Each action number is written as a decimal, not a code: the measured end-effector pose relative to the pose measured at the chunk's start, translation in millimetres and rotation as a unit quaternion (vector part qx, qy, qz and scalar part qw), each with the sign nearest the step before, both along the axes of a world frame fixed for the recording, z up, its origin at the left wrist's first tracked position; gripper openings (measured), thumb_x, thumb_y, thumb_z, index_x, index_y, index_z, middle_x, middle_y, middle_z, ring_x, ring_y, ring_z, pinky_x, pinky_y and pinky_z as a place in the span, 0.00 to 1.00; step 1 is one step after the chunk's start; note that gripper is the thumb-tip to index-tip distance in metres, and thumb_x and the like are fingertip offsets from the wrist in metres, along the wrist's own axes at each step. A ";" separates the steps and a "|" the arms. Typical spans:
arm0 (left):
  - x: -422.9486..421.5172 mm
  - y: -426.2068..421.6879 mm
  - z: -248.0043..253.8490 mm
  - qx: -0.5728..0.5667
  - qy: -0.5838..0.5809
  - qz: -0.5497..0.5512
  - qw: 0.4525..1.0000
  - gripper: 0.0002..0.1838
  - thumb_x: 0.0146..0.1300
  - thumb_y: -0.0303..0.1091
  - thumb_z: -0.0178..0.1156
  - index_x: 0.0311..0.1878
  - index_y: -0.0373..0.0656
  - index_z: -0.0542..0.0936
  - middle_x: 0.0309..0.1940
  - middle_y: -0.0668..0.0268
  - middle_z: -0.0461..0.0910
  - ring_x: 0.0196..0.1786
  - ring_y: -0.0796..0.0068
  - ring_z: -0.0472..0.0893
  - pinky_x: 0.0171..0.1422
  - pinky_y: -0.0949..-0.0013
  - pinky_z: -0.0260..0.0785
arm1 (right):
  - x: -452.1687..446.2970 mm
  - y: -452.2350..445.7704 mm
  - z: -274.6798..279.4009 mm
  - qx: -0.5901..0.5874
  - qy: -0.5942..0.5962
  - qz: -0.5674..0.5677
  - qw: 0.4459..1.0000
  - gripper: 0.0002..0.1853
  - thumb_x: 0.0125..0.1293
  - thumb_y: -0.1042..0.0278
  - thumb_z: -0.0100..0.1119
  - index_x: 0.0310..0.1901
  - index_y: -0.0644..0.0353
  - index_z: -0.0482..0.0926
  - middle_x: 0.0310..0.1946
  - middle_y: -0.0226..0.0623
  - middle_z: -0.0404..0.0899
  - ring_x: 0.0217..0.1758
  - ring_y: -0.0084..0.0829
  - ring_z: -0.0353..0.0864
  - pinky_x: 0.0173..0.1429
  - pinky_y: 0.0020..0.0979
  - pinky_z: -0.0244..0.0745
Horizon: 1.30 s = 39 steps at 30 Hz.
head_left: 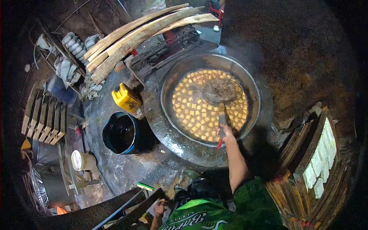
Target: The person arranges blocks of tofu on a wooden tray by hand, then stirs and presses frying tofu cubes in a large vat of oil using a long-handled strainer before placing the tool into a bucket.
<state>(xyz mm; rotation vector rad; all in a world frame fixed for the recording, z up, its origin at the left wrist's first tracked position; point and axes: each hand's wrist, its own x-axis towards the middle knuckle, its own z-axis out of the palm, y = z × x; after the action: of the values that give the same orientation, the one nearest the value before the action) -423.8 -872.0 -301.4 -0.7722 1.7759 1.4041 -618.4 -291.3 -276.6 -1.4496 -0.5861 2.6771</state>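
Note:
My right hand (227,133) is wrapped round the dark handle of a round wire skimmer (222,92), whose mesh lies at the surface of the liquid. Around it, many golden cubes (191,111) float in a large metal wok (166,100) set into a round stove. Steam or froth blurs the mesh, so what it holds is unclear. Low in the view, beside the green shirt, my left hand (161,207) hangs with its fingers curled; whether it holds anything is too small to tell.
Left of the wok stand a yellow jerrycan (126,98), a black barrel (107,138) and a white bucket (83,160). Long wood planks (142,35) lie behind. At the right, stacked wooden trays (285,188) carry white pieces (321,161). A green-edged brush (145,186) is near the bottom.

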 end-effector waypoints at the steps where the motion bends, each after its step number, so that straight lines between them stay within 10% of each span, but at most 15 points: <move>1: -2.2 3.7 5.3 -0.005 -0.001 0.009 1.000 0.09 0.61 0.46 0.57 0.41 0.55 0.76 0.38 0.74 0.79 0.43 0.73 0.78 0.38 0.59 0.69 | 1.2 -1.5 10.8 -0.002 0.038 -0.006 0.999 0.09 0.64 0.64 0.49 0.39 0.59 0.64 0.25 0.39 0.71 0.20 0.28 0.71 0.21 0.29 0.70; 10: 10.7 3.3 11.1 0.022 0.047 -0.009 0.999 0.09 0.62 0.45 0.55 0.40 0.53 0.73 0.38 0.74 0.78 0.45 0.73 0.78 0.39 0.58 0.67 | 98.3 -124.7 39.9 -0.002 0.081 -0.094 0.992 0.19 0.68 0.47 0.41 0.41 0.57 0.69 0.26 0.30 0.70 0.20 0.23 0.67 0.24 0.25 0.65; 22: 3.8 14.7 16.7 -0.053 -0.039 -0.015 0.998 0.16 0.62 0.46 0.55 0.46 0.45 0.74 0.40 0.69 0.79 0.42 0.74 0.77 0.39 0.71 0.68 | 71.2 -54.7 -2.2 -0.044 0.079 0.017 0.996 0.15 0.65 0.54 0.50 0.34 0.59 0.68 0.22 0.35 0.71 0.17 0.21 0.68 0.22 0.23 0.68; 30: -8.4 21.5 6.7 -0.025 0.027 -0.062 0.997 0.17 0.62 0.52 0.55 0.48 0.54 0.74 0.43 0.72 0.78 0.49 0.73 0.76 0.40 0.59 0.69 | 152.9 -122.8 69.9 0.013 0.018 0.119 0.993 0.14 0.65 0.57 0.51 0.34 0.60 0.69 0.24 0.35 0.72 0.16 0.23 0.69 0.20 0.27 0.70; 39: -12.3 25.9 -3.5 0.004 0.022 -0.081 0.996 0.17 0.62 0.51 0.55 0.49 0.53 0.73 0.43 0.72 0.79 0.48 0.73 0.77 0.40 0.60 0.69 | 112.5 -138.1 27.7 0.034 -0.060 0.207 0.976 0.10 0.63 0.64 0.52 0.30 0.62 0.72 0.20 0.34 0.73 0.16 0.24 0.71 0.20 0.29 0.71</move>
<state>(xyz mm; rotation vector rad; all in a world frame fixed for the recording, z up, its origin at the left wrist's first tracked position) -436.1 -846.2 -304.9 -0.5835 1.8214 1.3283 -505.9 -429.4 -248.9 -1.6336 -1.0881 2.8370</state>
